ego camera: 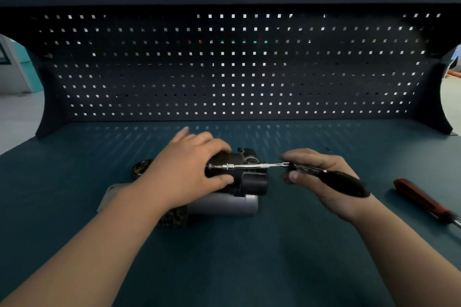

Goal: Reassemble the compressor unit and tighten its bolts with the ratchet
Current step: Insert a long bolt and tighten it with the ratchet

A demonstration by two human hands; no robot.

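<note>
The left hand [192, 164] covers the compressor unit's [249, 179] left end, and whether the ratchet's [254, 166] tip sits on a bolt is too small to tell. The ratchet's black handle is blurred in the right hand [321, 177]. A red-handled screwdriver [421, 200] runs off the right edge.

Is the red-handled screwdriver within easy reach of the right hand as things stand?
Likely yes: nothing lies between the right hand and the screwdriver on the bench, though that hand grips the ratchet.
</note>
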